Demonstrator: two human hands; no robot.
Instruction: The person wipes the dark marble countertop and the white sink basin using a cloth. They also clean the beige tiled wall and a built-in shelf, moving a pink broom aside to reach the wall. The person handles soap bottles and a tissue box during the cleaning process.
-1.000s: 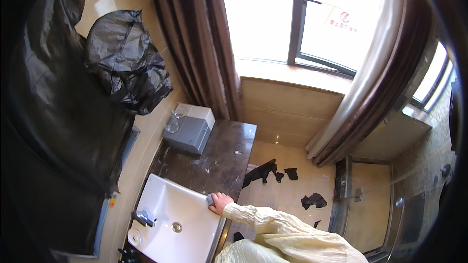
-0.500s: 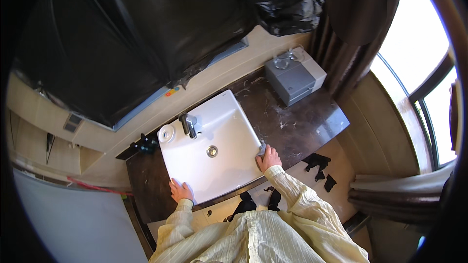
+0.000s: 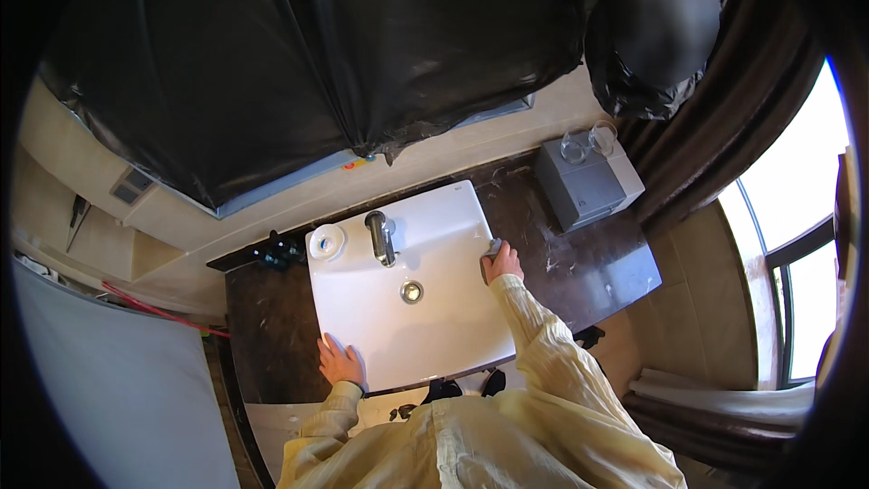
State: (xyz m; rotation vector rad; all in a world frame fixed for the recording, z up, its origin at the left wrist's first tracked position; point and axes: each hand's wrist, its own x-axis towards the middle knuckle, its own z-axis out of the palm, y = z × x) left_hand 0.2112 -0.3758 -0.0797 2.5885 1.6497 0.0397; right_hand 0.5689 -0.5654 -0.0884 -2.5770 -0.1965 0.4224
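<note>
A white rectangular washbasin [image 3: 444,330] sits on a dark marbled counter, with a chrome tap [image 3: 381,237] at its back and a round metal drain [image 3: 412,292]. My left hand [image 3: 339,365] lies open, fingers apart, against the basin's left side near the front corner. At the right rim, my right hand [image 3: 504,263] is closed round a small grey pad [image 3: 494,247], which touches the basin's outer edge. Most of the pad is hidden by the fingers. A round white container [image 3: 326,242] stands on the basin's back left ledge.
A grey drawer box [image 3: 584,183] carrying clear glass items stands on the counter's [image 3: 579,285] right part. Dark bottles [image 3: 279,251] stand at the back left. Black plastic sheeting [image 3: 272,63] hangs over the wall; a red cord [image 3: 163,310] runs along the left. Curtains and a window are at right.
My right hand has slid with the grey pad along the basin's right rim, away from me. My left hand stays at the left front. The view has turned slightly.
</note>
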